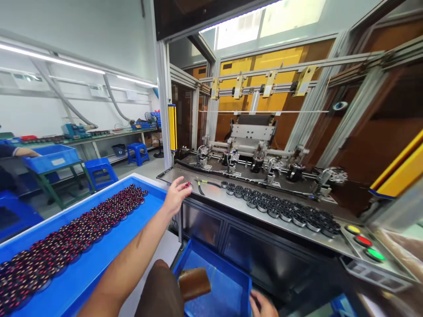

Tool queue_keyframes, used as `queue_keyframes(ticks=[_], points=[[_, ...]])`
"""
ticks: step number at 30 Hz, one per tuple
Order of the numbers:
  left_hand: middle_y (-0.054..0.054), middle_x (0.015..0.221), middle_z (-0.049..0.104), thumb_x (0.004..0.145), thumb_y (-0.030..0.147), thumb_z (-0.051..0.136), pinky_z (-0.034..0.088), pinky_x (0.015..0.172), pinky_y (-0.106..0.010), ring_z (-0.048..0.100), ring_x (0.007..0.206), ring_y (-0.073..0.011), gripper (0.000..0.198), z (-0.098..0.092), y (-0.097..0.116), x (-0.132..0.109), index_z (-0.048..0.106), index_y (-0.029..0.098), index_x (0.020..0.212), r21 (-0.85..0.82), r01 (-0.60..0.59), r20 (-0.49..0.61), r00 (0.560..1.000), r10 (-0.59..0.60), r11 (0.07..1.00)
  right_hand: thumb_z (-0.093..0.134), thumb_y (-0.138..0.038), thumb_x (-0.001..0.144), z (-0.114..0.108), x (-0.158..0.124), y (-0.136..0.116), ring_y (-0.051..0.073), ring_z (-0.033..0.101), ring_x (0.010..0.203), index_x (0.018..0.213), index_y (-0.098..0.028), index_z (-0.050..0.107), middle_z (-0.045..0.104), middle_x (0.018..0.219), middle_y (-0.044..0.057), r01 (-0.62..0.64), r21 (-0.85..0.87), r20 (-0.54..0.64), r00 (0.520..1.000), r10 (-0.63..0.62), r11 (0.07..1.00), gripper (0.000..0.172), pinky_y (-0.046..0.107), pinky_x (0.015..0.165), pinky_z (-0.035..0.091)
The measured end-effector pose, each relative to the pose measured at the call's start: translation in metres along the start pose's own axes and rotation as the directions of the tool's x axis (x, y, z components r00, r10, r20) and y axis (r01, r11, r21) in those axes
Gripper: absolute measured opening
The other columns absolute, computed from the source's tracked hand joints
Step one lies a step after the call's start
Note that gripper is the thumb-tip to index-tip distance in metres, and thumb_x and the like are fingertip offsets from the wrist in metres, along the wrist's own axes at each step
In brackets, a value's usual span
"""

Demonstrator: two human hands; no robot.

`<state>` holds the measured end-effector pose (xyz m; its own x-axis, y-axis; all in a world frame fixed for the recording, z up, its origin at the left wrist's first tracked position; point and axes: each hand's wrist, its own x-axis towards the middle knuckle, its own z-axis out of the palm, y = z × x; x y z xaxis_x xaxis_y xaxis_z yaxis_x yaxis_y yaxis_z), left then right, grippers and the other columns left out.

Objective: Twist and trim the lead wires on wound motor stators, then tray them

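My left hand (176,193) is raised over the near left corner of the metal ledge, its fingers closed on a small part with red spots (187,185). Just right of it lie pliers with green and black handles (201,185). Black ring-shaped parts with silver rims (274,204) stand in rows along the ledge. Low at the bottom, my right hand (261,304) is at the right rim of a blue bin (228,264), blurred, with its fingertips near or on the rim. A brown block (194,284) lies over the bin's left side.
A long blue tray (132,220) on the left holds many black and red round parts. Behind the ledge is a machine with several fixtures (257,163). Yellow, red and green buttons (363,240) sit at the right. Another person's hand (28,152) reaches to a blue crate (54,158).
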<state>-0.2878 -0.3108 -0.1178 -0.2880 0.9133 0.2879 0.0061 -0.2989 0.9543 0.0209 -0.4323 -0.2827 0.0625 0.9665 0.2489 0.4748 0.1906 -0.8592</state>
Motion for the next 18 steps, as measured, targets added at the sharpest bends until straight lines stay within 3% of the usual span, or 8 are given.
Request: queue_keyframes(ticks=[3,5,8,10,13,15,18], points=[[-0.010,0.111,0.072,0.069,0.017,0.081,0.057,0.089,-0.033,0.071,0.095,-0.0181,0.080,0.011,0.008,-0.069,0.037,0.019,0.137,-0.086,-0.030,0.115,0.993,0.040,0.996,0.062,-0.063,0.074,-0.001,0.016,-0.054,0.032,0.072,0.079,0.078,-0.022,0.075,0.077,0.085,0.014,-0.019,0.169,0.056,0.998,0.009,0.985,0.043,0.042,0.075,0.059],[-0.008,0.114,0.073,0.067,0.014,0.083,0.057,0.090,-0.033,0.071,0.099,-0.0188,0.090,0.020,0.016,-0.110,0.033,0.025,0.141,-0.153,-0.118,0.206,0.967,0.148,0.981,0.063,-0.063,0.078,-0.011,0.019,-0.094,0.027,0.072,0.084,0.098,-0.020,0.073,0.076,0.097,0.013,-0.032,0.292,0.131,0.991,-0.006,0.956,0.049,0.039,0.079,0.058],[-0.006,0.116,0.074,0.074,0.009,0.078,0.056,0.091,-0.030,0.071,0.103,-0.0173,0.087,0.028,0.026,-0.154,0.032,0.031,0.144,-0.180,-0.323,0.290,0.885,0.364,0.929,0.066,-0.068,0.077,-0.028,0.009,-0.147,0.019,0.066,0.067,0.091,-0.019,0.071,0.072,0.078,0.007,-0.060,0.444,0.214,0.976,-0.041,0.894,0.052,0.032,0.068,0.056],[-0.005,0.116,0.075,0.077,0.006,0.075,0.055,0.094,-0.029,0.070,0.106,-0.0161,0.083,0.031,0.029,-0.169,0.034,0.032,0.145,-0.158,-0.432,0.330,0.825,0.460,0.888,0.067,-0.071,0.074,-0.035,-0.004,-0.170,0.014,0.057,0.053,0.075,-0.018,0.066,0.063,0.063,0.001,-0.082,0.523,0.245,0.968,-0.058,0.848,0.053,0.027,0.055,0.050],[-0.003,0.118,0.074,0.080,0.005,0.072,0.053,0.098,-0.028,0.069,0.109,-0.0151,0.082,0.035,0.032,-0.178,0.033,0.033,0.147,-0.173,-0.500,0.394,0.754,0.525,0.848,0.071,-0.067,0.074,-0.038,-0.022,-0.185,0.009,0.045,0.046,0.064,-0.018,0.056,0.052,0.053,-0.004,-0.120,0.609,0.267,0.962,-0.060,0.784,0.052,0.023,0.047,0.038],[-0.003,0.119,0.074,0.081,0.005,0.072,0.053,0.100,-0.027,0.069,0.110,-0.0145,0.083,0.038,0.034,-0.181,0.033,0.034,0.148,-0.212,-0.486,0.425,0.735,0.528,0.848,0.073,-0.059,0.078,-0.039,-0.030,-0.186,0.008,0.042,0.046,0.062,-0.018,0.054,0.050,0.051,-0.004,-0.145,0.653,0.277,0.959,-0.056,0.743,0.048,0.022,0.047,0.033],[-0.002,0.118,0.075,0.078,0.005,0.075,0.054,0.098,-0.024,0.070,0.108,-0.0140,0.085,0.039,0.039,-0.186,0.035,0.037,0.146,-0.284,-0.398,0.462,0.740,0.489,0.872,0.074,-0.053,0.079,-0.046,-0.036,-0.186,0.007,0.039,0.045,0.060,-0.018,0.053,0.050,0.051,-0.004,-0.194,0.713,0.316,0.947,-0.061,0.674,0.045,0.023,0.048,0.030]])
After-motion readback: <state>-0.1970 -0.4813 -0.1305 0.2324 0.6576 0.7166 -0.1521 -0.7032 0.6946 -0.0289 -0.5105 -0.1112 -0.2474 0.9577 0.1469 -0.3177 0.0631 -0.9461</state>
